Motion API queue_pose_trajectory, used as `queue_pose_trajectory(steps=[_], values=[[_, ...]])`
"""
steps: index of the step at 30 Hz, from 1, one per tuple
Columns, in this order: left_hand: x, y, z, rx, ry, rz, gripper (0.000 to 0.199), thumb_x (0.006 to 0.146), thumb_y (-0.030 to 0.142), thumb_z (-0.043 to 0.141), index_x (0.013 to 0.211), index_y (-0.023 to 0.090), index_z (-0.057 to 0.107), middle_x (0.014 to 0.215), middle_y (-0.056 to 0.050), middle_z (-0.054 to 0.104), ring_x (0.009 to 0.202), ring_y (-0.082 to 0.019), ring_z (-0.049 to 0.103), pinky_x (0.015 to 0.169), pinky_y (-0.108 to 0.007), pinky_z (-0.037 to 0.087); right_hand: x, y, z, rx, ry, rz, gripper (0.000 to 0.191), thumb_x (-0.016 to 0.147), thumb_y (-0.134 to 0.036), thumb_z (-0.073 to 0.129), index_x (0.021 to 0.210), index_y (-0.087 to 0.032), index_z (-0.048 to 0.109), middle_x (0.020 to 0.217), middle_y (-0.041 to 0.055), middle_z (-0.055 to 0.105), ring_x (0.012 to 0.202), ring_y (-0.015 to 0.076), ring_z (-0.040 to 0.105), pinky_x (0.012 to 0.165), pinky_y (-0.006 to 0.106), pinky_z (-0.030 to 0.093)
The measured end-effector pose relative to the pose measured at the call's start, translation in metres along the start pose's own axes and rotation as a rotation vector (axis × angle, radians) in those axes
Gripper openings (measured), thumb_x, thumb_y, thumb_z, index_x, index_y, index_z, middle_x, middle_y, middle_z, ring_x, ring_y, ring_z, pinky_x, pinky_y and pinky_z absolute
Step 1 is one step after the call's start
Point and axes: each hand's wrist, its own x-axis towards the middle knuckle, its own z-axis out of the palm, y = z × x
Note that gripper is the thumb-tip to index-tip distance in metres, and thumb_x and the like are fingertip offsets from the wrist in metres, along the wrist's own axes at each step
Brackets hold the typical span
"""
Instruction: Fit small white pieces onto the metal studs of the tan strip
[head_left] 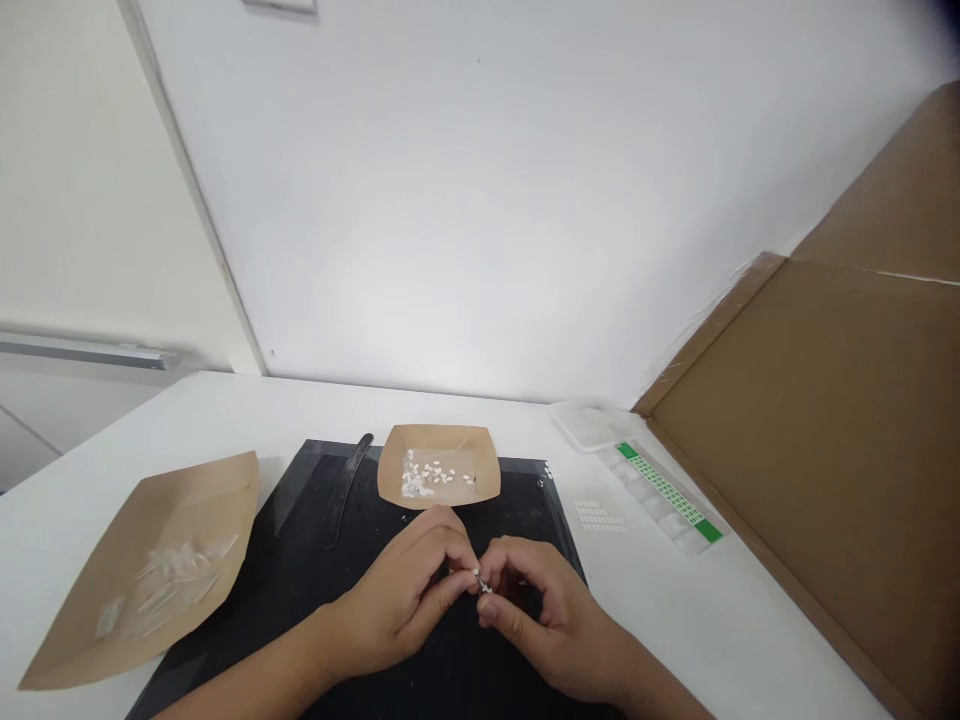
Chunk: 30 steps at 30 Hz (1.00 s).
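Observation:
My left hand (416, 580) and my right hand (536, 610) meet over the black mat (277, 570), thumbs and fingertips closed in a pinch. Between them is a tiny white and dark piece (484, 585), partly covered by the fingers and too small to name. Just beyond my hands, a brown paper tray (439, 438) holds many small white oval bits (427, 475). A thin black tool (349, 490) with a flattened end lies on the mat to its left.
At left stands a larger brown paper tray (202, 490) with transparent plastic pieces (176, 580). White stickers (600, 517), a green-ended transparent strip (670, 495) and a translucent plastic container (592, 425) lie to the right. Brown cardboard (825, 430) borders the table's right side; a white wall (450, 200) rises behind.

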Motion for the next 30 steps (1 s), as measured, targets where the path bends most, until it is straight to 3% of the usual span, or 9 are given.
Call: queue_pose_trajectory(steps=[7,13,21,30], values=[[0.001,0.0,-0.001,0.064,-0.002,-0.026,0.01,0.109,0.016,0.049,0.108,0.02,0.058,0.099,-0.005,0.058,0.092,-0.019,0.056,0.082,-0.03,0.047,0.003,0.013,0.007,-0.174,0.05,-0.114,0.023,0.109,-0.033,0.054,0.091,-0.022,0.062,0.081,-0.0014,0.066,0.072,0.0131,0.059,0.07,0.026,0.042],[0.001,0.0,-0.007,0.265,-0.069,0.112,0.014,0.108,0.013,0.047,0.114,0.018,0.059,0.098,-0.007,0.065,0.088,-0.02,0.057,0.076,-0.03,0.049,0.001,0.018,0.013,-0.256,0.058,-0.181,0.027,0.112,-0.031,0.046,0.088,-0.023,0.055,0.076,-0.0034,0.062,0.069,0.0131,0.057,0.071,0.027,0.04],[0.003,-0.002,-0.003,0.466,0.122,0.224,0.015,0.104,0.015,0.063,0.118,0.014,0.069,0.085,-0.005,0.064,0.077,-0.017,0.06,0.064,-0.026,0.049,0.001,0.018,0.014,-0.339,0.084,-0.165,0.038,0.116,-0.033,0.034,0.085,-0.022,0.053,0.076,-0.0014,0.06,0.069,0.015,0.055,0.071,0.03,0.037],[0.003,0.001,0.002,0.374,0.213,0.228,0.025,0.099,0.01,0.07,0.124,0.011,0.071,0.09,-0.009,0.067,0.08,-0.018,0.063,0.067,-0.027,0.055,0.0,0.009,0.017,-0.135,0.099,-0.029,0.051,0.118,-0.043,0.028,0.078,-0.022,0.051,0.074,-0.0009,0.056,0.068,0.0142,0.054,0.07,0.028,0.04]])
